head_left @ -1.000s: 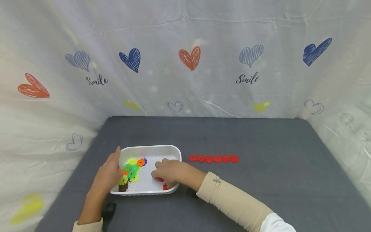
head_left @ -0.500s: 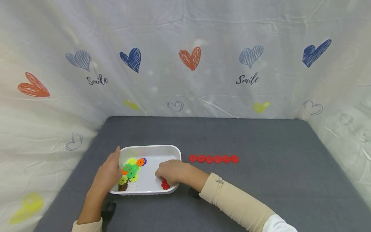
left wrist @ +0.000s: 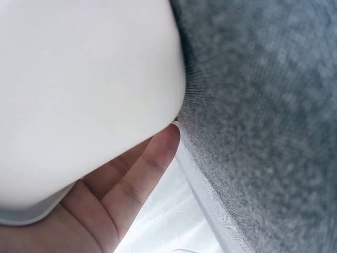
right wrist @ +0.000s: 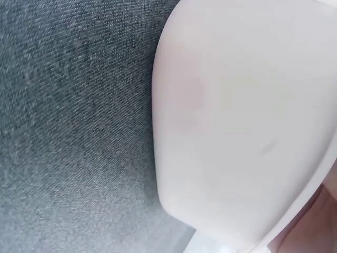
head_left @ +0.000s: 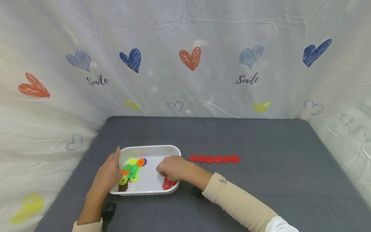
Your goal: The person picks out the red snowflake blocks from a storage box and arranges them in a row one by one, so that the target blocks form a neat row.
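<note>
My left hand [head_left: 108,172] grips the left end of a white plastic tray [head_left: 149,182]. In the left wrist view its fingers [left wrist: 139,176] lie against the outside of the tray wall. Over the tray's right half, my right hand [head_left: 173,168] reaches down with bent fingers. Red snowflake discs [head_left: 167,185] lie beneath and beside it. Its fingertips are hidden, so whether they pinch a disc cannot be told. The right wrist view shows mostly the tray's outer wall [right wrist: 237,116], with a bit of the hand [right wrist: 313,226] at the lower right.
Green and yellow snowflake discs [head_left: 131,170], an orange disc [head_left: 140,162] with a blue one behind, brown discs [head_left: 123,187] and white ones fill the tray's left side. Right of the tray, a row of several red discs [head_left: 213,159] lies on the grey table [head_left: 261,180].
My right hand has shifted slightly right and up inside the tray, and more red discs now show below it. My left hand and the tray have stayed put.
</note>
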The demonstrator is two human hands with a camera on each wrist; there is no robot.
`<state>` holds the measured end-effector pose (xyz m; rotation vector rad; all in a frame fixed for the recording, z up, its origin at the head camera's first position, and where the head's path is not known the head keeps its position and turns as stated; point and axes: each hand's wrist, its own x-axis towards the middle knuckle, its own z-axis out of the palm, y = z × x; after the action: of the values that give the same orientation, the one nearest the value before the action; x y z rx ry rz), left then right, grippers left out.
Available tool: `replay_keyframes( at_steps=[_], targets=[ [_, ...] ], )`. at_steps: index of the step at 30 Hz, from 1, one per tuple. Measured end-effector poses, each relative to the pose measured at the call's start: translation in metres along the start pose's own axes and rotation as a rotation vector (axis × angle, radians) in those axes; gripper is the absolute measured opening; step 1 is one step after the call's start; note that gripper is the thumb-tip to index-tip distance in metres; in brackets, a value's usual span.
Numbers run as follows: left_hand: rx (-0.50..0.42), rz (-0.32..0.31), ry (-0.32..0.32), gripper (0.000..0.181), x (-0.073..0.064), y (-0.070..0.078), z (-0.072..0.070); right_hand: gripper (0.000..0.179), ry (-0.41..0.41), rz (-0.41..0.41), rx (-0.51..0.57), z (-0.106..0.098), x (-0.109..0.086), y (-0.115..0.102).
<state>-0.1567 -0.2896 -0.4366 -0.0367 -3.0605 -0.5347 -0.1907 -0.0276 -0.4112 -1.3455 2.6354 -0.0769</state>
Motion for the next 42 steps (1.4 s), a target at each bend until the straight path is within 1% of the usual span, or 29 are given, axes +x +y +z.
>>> replay_keyframes(
  at_steps=[6, 9, 12, 16, 20, 23, 27, 32, 35, 38, 40, 42],
  targets=[
    [-0.001, -0.007, 0.000, 0.069, 0.000, 0.000, 0.000, 0.016, 0.057, -0.010, 0.039, 0.000, -0.001, 0.005],
    [-0.003, -0.008, 0.000, 0.069, 0.000, 0.000, 0.000, 0.013, 0.056, 0.003, 0.073, -0.002, -0.002, 0.006],
    [-0.002, -0.005, 0.000, 0.069, 0.000, -0.001, 0.000, 0.014, 0.052, 0.018, 0.110, -0.004, -0.005, 0.006],
    [-0.002, -0.002, 0.006, 0.068, -0.001, 0.000, 0.001, 0.015, 0.078, 0.030, 0.145, -0.006, -0.009, 0.008],
    [-0.002, -0.002, 0.011, 0.068, -0.002, 0.000, 0.001, 0.008, 0.131, 0.042, 0.217, -0.008, -0.014, 0.011],
    [0.000, -0.003, 0.009, 0.068, -0.002, 0.001, 0.000, 0.009, 0.185, 0.044, 0.265, -0.010, -0.018, 0.014],
    [0.002, -0.004, 0.012, 0.068, -0.001, 0.001, 0.001, 0.012, 0.246, 0.039, 0.301, -0.014, -0.023, 0.017],
    [0.001, 0.000, 0.019, 0.068, -0.002, 0.000, 0.001, 0.011, 0.281, 0.033, 0.357, -0.020, -0.031, 0.019],
    [0.000, 0.007, 0.024, 0.067, -0.002, 0.000, 0.001, 0.011, 0.310, 0.025, 0.367, -0.022, -0.035, 0.021],
    [-0.001, 0.019, 0.032, 0.066, -0.003, 0.000, 0.001, 0.013, 0.358, 0.026, 0.374, -0.023, -0.041, 0.024],
    [-0.002, 0.025, 0.036, 0.065, -0.003, 0.000, 0.001, 0.015, 0.391, 0.038, 0.402, -0.022, -0.045, 0.027],
    [-0.002, 0.027, 0.036, 0.065, -0.004, 0.000, 0.001, 0.015, 0.420, 0.066, 0.456, -0.022, -0.050, 0.030]
  ],
)
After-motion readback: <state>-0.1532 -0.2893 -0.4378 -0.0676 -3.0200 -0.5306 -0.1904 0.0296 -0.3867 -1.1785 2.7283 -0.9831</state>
